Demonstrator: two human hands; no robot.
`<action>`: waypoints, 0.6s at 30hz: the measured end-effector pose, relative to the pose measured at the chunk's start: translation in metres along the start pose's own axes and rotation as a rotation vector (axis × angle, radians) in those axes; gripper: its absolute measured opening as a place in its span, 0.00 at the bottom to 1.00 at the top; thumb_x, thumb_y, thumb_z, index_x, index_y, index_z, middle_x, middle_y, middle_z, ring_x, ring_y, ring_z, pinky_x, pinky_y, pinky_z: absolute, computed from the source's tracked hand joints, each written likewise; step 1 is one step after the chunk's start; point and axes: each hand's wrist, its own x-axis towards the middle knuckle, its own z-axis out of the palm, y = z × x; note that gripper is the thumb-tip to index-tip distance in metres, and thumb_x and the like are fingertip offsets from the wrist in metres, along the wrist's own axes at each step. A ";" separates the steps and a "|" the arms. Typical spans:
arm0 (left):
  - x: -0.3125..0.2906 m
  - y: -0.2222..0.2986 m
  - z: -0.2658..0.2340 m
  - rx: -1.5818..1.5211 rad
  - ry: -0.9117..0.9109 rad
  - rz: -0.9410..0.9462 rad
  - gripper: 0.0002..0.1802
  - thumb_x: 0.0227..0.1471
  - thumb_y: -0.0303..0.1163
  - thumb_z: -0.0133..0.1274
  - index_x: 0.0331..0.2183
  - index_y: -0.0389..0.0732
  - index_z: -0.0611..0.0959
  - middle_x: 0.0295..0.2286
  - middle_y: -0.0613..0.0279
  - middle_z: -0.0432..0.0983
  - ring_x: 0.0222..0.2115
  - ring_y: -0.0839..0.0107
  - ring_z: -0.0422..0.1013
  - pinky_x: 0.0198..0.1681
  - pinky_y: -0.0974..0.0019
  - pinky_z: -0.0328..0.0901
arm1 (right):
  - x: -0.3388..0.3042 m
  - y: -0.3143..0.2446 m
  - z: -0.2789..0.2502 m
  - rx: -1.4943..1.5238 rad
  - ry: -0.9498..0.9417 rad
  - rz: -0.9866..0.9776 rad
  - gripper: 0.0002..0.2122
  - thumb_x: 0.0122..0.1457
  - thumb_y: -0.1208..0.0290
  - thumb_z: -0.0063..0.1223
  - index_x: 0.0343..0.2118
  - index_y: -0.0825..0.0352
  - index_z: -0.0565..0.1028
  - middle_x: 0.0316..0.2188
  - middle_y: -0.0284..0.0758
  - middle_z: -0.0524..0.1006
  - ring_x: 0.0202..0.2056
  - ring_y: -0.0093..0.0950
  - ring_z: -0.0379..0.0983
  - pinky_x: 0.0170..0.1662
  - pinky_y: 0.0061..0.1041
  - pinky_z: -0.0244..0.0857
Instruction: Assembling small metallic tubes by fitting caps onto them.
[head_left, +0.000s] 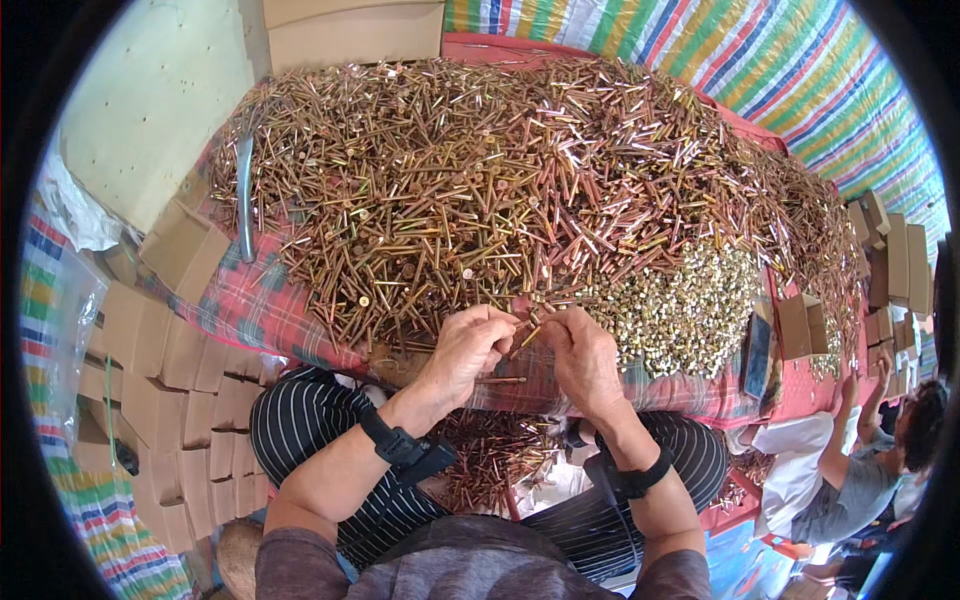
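We see the right hand [585, 350] with thumb and forefinger pinched on a slim bolt [527, 338]. The left hand [462, 352], at nine o'clock from it, is curled with its fingertips beside the bolt; we cannot tell whether they have closed on anything. The bolt looks golden-brown and metallic, slanting toward seven o'clock below the fingertips. From the hands, we find a broad heap of similar bolts [460, 190] at twelve o'clock and small pale-gold pieces [690, 310] at two.

Left hand [464, 350], right hand [588, 358], pinching; close together
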 end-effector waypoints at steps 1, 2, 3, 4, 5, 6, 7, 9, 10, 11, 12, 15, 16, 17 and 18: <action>-0.001 0.001 0.000 0.000 -0.009 -0.024 0.05 0.50 0.26 0.49 0.30 0.35 0.75 0.20 0.67 0.68 0.16 0.86 0.56 0.17 0.81 0.50 | 0.000 -0.006 -0.008 0.237 -0.073 0.122 0.04 0.53 0.76 0.51 0.31 0.69 0.72 0.26 0.40 0.73 0.27 0.31 0.72 0.30 0.28 0.65; 0.000 0.000 -0.001 -0.001 -0.006 -0.024 0.05 0.50 0.26 0.49 0.30 0.35 0.75 0.20 0.67 0.68 0.16 0.86 0.56 0.17 0.81 0.50 | 0.000 -0.008 -0.012 0.475 -0.146 0.245 0.04 0.55 0.75 0.51 0.32 0.69 0.73 0.26 0.40 0.73 0.27 0.29 0.72 0.30 0.26 0.65; 0.001 -0.002 -0.001 0.014 -0.020 -0.008 0.04 0.49 0.26 0.50 0.29 0.35 0.76 0.20 0.68 0.68 0.15 0.86 0.56 0.17 0.81 0.50 | -0.001 -0.007 -0.011 0.474 -0.144 0.246 0.04 0.55 0.75 0.51 0.32 0.69 0.73 0.26 0.40 0.73 0.27 0.29 0.72 0.30 0.26 0.65; 0.002 -0.002 -0.001 0.030 -0.034 0.007 0.04 0.49 0.26 0.51 0.28 0.36 0.76 0.20 0.68 0.68 0.15 0.86 0.55 0.17 0.82 0.49 | -0.003 -0.005 -0.009 0.588 -0.136 0.224 0.04 0.56 0.77 0.49 0.33 0.69 0.73 0.26 0.34 0.73 0.28 0.23 0.70 0.32 0.22 0.64; 0.002 -0.002 0.000 0.031 -0.036 0.006 0.04 0.49 0.26 0.51 0.28 0.36 0.76 0.20 0.68 0.68 0.15 0.86 0.55 0.17 0.82 0.49 | -0.004 -0.004 -0.008 0.703 -0.128 0.202 0.04 0.58 0.79 0.48 0.35 0.70 0.73 0.25 0.28 0.72 0.28 0.17 0.68 0.34 0.18 0.64; 0.003 -0.003 0.001 0.031 -0.047 -0.002 0.03 0.49 0.26 0.51 0.27 0.37 0.76 0.19 0.68 0.68 0.15 0.87 0.55 0.16 0.82 0.49 | -0.004 -0.004 -0.009 0.703 -0.126 0.205 0.04 0.58 0.79 0.48 0.35 0.70 0.73 0.25 0.28 0.72 0.28 0.17 0.68 0.34 0.18 0.64; 0.003 -0.003 0.001 0.031 -0.058 -0.011 0.03 0.48 0.26 0.52 0.26 0.37 0.77 0.19 0.68 0.68 0.14 0.87 0.55 0.16 0.82 0.48 | -0.004 -0.005 -0.010 0.653 -0.092 0.100 0.04 0.57 0.81 0.48 0.35 0.70 0.73 0.27 0.29 0.73 0.29 0.17 0.69 0.35 0.17 0.64; 0.003 -0.003 0.002 0.056 -0.066 -0.023 0.03 0.48 0.26 0.52 0.26 0.37 0.77 0.19 0.69 0.67 0.14 0.87 0.54 0.15 0.81 0.47 | -0.004 -0.006 -0.010 0.603 -0.057 -0.002 0.05 0.56 0.83 0.48 0.35 0.70 0.72 0.29 0.30 0.74 0.30 0.18 0.69 0.36 0.16 0.63; 0.003 -0.003 0.002 0.079 -0.073 -0.033 0.03 0.48 0.26 0.52 0.26 0.37 0.77 0.18 0.69 0.67 0.14 0.87 0.54 0.15 0.81 0.47 | -0.004 -0.007 -0.009 0.595 -0.042 -0.010 0.07 0.54 0.84 0.50 0.35 0.69 0.74 0.28 0.33 0.74 0.30 0.21 0.70 0.36 0.19 0.64; 0.003 -0.004 0.002 0.080 -0.074 -0.035 0.03 0.48 0.26 0.52 0.26 0.37 0.77 0.18 0.69 0.67 0.14 0.87 0.54 0.15 0.81 0.47 | -0.004 -0.007 -0.009 0.587 -0.027 -0.017 0.08 0.51 0.84 0.51 0.35 0.67 0.75 0.28 0.36 0.74 0.30 0.25 0.72 0.35 0.22 0.65; 0.004 -0.004 0.002 0.089 -0.080 -0.039 0.03 0.48 0.26 0.52 0.26 0.38 0.77 0.18 0.69 0.67 0.14 0.87 0.54 0.15 0.81 0.46 | -0.005 -0.007 -0.008 0.587 -0.025 -0.017 0.08 0.51 0.84 0.51 0.35 0.67 0.75 0.28 0.36 0.74 0.30 0.25 0.72 0.35 0.22 0.65; 0.003 -0.004 0.004 0.105 -0.089 -0.036 0.02 0.48 0.26 0.52 0.26 0.38 0.77 0.18 0.70 0.67 0.14 0.87 0.54 0.14 0.81 0.46 | -0.009 -0.007 -0.007 0.679 -0.057 0.137 0.08 0.51 0.84 0.52 0.34 0.68 0.75 0.28 0.36 0.74 0.31 0.25 0.72 0.36 0.22 0.65; 0.003 -0.004 0.004 0.112 -0.091 -0.029 0.02 0.48 0.26 0.52 0.26 0.38 0.77 0.17 0.70 0.66 0.14 0.87 0.54 0.14 0.81 0.46 | -0.009 -0.007 -0.007 0.721 -0.063 0.169 0.07 0.52 0.83 0.52 0.34 0.68 0.74 0.28 0.36 0.74 0.31 0.25 0.72 0.36 0.22 0.65; 0.003 -0.004 0.004 0.112 -0.090 -0.030 0.02 0.48 0.26 0.52 0.26 0.38 0.77 0.17 0.70 0.66 0.14 0.87 0.54 0.14 0.81 0.46 | -0.009 -0.007 -0.007 0.762 -0.070 0.201 0.06 0.52 0.83 0.52 0.33 0.69 0.74 0.28 0.36 0.74 0.31 0.25 0.72 0.35 0.22 0.65; 0.003 -0.004 0.002 0.087 -0.099 -0.041 0.03 0.48 0.26 0.52 0.26 0.38 0.77 0.18 0.70 0.66 0.14 0.87 0.54 0.15 0.81 0.46 | -0.009 -0.008 -0.008 0.762 -0.070 0.202 0.06 0.52 0.83 0.52 0.33 0.69 0.74 0.28 0.36 0.74 0.31 0.25 0.72 0.35 0.22 0.65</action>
